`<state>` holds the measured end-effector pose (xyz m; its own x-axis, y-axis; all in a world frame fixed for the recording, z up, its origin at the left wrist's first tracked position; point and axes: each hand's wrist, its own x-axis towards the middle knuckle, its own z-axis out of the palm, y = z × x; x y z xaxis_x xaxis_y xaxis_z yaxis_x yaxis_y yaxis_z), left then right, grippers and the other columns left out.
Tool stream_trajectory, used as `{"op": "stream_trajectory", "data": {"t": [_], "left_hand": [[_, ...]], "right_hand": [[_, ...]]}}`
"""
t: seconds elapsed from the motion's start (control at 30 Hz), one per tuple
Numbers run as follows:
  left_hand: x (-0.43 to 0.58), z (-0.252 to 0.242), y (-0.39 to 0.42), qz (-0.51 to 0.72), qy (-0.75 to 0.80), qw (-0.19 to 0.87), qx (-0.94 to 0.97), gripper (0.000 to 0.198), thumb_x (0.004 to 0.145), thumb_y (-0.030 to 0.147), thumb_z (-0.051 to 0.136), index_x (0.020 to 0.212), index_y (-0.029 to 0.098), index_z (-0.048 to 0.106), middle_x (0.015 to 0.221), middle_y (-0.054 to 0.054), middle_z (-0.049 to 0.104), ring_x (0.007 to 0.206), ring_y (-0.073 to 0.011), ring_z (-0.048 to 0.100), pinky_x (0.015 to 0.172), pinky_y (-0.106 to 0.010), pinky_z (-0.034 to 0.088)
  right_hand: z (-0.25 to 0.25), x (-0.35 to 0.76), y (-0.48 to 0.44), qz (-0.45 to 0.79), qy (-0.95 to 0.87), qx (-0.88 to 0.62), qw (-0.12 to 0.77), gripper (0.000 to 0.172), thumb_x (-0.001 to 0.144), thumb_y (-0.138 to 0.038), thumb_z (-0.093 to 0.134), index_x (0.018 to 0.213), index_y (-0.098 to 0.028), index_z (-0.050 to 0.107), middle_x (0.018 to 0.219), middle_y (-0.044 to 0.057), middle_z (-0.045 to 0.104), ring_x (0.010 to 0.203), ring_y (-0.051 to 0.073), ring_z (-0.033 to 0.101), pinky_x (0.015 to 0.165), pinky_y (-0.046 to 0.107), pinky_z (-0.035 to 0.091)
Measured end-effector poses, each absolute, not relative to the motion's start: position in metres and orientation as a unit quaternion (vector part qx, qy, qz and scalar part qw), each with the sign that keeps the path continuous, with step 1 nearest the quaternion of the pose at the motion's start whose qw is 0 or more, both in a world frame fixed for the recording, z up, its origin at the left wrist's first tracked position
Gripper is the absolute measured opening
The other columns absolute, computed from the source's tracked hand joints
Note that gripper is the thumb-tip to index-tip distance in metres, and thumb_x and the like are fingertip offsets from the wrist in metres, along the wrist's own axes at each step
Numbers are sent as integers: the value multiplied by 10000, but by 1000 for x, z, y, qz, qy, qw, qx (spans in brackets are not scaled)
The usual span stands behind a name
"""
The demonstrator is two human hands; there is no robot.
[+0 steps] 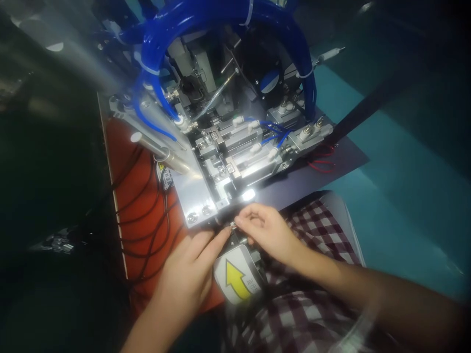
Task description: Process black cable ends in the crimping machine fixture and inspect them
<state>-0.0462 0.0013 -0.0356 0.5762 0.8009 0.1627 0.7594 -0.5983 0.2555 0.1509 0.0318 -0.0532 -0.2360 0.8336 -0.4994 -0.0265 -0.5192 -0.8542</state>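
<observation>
My left hand (189,274) reaches in from the bottom, its forefinger and thumb stretched toward a tiny metal part (232,226) at the front edge of the machine's metal plate (191,189). My right hand (267,230) comes from the right, its fingers pinched together on the same small part. Both sets of fingertips meet there, just below a brightly lit slot (247,195) of the fixture. What the part is I cannot make out.
Blue air hoses (154,63) loop over the machine, with a black fan (270,73) behind. Black cables (147,220) lie on an orange mat at the left. A yellow arrow label (237,280) sits below the hands. Checked cloth (312,235) lies at the right, teal bench surface (405,186) beyond.
</observation>
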Motion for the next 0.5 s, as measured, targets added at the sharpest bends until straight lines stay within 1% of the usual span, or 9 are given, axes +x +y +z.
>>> {"op": "stream_trajectory", "data": {"t": [0.1, 0.17, 0.27, 0.33, 0.4, 0.5], "left_hand": [[-48, -39, 1, 139, 442, 74, 883, 421, 916, 82, 373, 1284, 215, 528, 1020, -68, 608, 834, -162, 562, 682, -244, 487], [-49, -40, 2, 141, 440, 75, 884, 424, 915, 79, 364, 1272, 218, 546, 1019, -68, 606, 844, -163, 564, 689, -244, 485], [-49, -40, 4, 143, 436, 79, 885, 407, 908, 69, 375, 1242, 193, 573, 1033, -77, 602, 864, -164, 567, 711, -243, 484], [-48, -38, 5, 150, 428, 80, 887, 382, 906, 66, 392, 1221, 170, 582, 1033, -80, 602, 859, -157, 569, 718, -235, 484], [-46, -35, 7, 160, 420, 81, 890, 359, 907, 61, 399, 1202, 152, 582, 1021, -78, 607, 853, -147, 573, 722, -223, 484], [-44, -33, 9, 169, 411, 97, 891, 332, 910, 51, 406, 1185, 137, 571, 1004, -70, 619, 862, -133, 582, 744, -208, 484]], "right_hand": [[-53, 151, 33, 687, -387, -528, 315, 131, 813, -274, 624, 761, -169, 564, 563, -67, 500, 477, 80, 486, 476, 209, 376], [-53, 153, 36, 715, -382, -507, 292, 149, 844, -257, 581, 736, -163, 541, 576, -59, 517, 475, 73, 484, 494, 211, 387], [-55, 155, 39, 735, -404, -478, 259, 183, 895, -243, 500, 727, -173, 506, 510, -59, 515, 471, 83, 476, 533, 225, 402], [-58, 155, 40, 717, -441, -474, 258, 164, 906, -250, 481, 759, -183, 504, 512, -51, 538, 499, 100, 499, 565, 243, 421], [-60, 155, 39, 692, -473, -478, 261, 147, 909, -265, 477, 786, -190, 506, 553, -37, 575, 532, 114, 530, 589, 261, 441], [-62, 155, 37, 672, -494, -485, 264, 155, 914, -280, 465, 789, -194, 497, 593, -20, 600, 566, 129, 564, 594, 270, 456]]}}
